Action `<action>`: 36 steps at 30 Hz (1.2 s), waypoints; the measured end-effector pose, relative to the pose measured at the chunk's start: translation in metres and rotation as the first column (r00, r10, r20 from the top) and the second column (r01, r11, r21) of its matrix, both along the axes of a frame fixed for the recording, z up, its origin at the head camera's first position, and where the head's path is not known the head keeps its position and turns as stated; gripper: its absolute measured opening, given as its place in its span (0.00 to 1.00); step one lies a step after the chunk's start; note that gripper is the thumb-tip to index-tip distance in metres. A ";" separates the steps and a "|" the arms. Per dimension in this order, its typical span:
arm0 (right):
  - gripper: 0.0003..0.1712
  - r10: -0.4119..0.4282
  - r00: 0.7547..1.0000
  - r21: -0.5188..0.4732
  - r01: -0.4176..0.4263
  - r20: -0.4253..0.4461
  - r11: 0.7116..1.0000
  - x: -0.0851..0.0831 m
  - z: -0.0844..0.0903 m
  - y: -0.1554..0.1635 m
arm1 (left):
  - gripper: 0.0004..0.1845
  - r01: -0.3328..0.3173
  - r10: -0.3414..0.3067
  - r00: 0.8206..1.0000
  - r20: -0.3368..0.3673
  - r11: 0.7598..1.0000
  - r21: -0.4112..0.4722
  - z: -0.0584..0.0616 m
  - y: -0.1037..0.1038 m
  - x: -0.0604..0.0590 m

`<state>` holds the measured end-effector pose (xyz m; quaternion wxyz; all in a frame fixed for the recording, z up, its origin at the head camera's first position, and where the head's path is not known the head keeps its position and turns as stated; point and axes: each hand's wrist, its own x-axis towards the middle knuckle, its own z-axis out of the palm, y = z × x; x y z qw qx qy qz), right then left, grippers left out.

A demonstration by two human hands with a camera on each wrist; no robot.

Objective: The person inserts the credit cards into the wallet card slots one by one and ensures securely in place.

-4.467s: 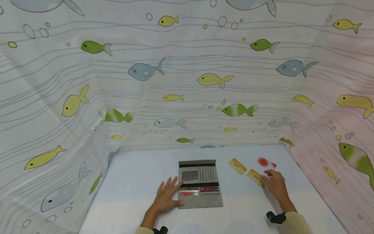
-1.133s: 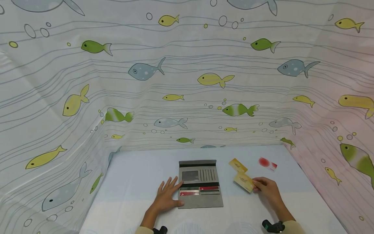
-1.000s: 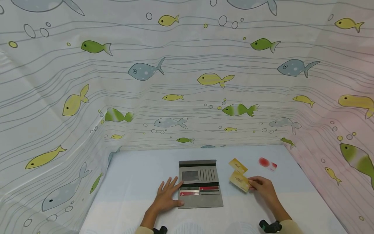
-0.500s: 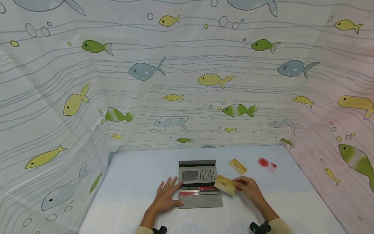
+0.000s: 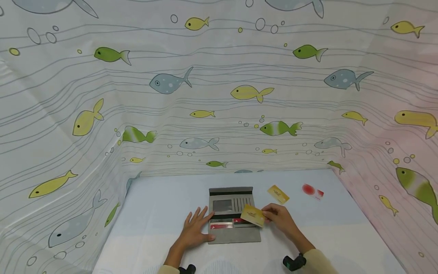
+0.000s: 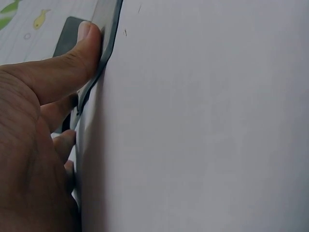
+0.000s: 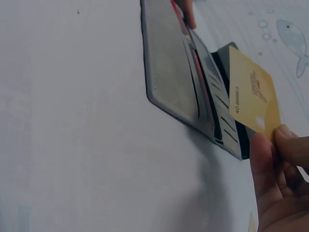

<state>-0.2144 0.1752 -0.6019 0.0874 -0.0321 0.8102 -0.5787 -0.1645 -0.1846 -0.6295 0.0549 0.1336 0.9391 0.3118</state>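
I see the right hand pinching a gold numbered card between thumb and fingers, raised over the right side of an open grey wallet. My left hand, fingers spread, rests on the wallet's left edge. Another gold card and a red-and-white card lie to the right.

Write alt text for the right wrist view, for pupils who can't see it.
The right grip pinches a gold card by one corner over an open grey wallet with card slots. Part of the left grip shows at the top; pale tabletop fills the left.
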 end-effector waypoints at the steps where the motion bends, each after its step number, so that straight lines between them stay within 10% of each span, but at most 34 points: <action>1: 0.06 0.008 1.000 -0.007 -0.008 -0.002 1.000 -0.001 -0.001 -0.002 | 0.48 0.000 0.000 1.000 0.000 1.000 0.000 0.000 0.000 0.000; 36: 0.05 0.182 0.982 0.044 -0.180 -0.049 0.983 -0.010 -0.023 -0.019 | 0.47 0.000 0.000 1.000 0.009 1.000 0.010 0.002 0.001 0.000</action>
